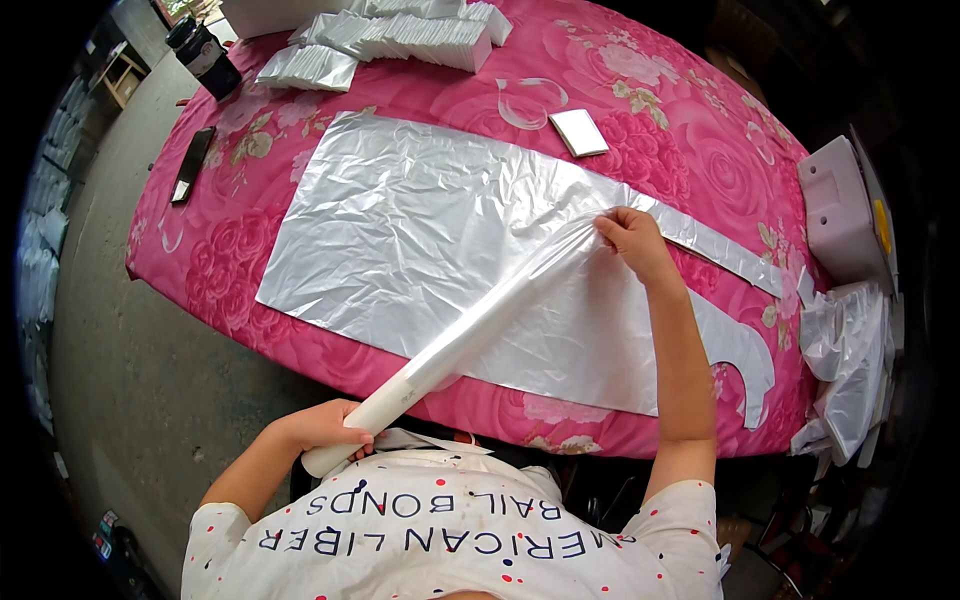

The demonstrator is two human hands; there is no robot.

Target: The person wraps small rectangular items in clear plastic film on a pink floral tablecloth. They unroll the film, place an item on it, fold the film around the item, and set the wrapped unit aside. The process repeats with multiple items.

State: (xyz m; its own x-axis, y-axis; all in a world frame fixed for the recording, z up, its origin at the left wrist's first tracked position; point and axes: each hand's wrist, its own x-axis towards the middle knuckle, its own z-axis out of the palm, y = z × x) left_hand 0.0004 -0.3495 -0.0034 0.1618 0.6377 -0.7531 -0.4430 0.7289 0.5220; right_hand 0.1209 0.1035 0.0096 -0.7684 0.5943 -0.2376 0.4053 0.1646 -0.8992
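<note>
A long white roll of thin plastic film (435,358) slants across the near edge of the table. My left hand (325,428) wraps round its near, thicker end, close to my body. At the far end, my right hand (634,240) pinches the gathered film between thumb and fingers. Beneath the roll, a shiny, creased, silvery-white plastic sheet (380,200) lies spread out. Its right side runs into a long straight strip (735,258) and a curved, hook-shaped strip (748,365). My right forearm covers part of the sheet.
A pink floral cloth (240,260) covers the table. Stacks of folded white packets (420,40), a black cup (205,60) and a phone (193,165) are toward the back and left. A small white square packet (578,133) lies behind the sheet. Rightward are a white box (850,215) and plastic bags (845,335).
</note>
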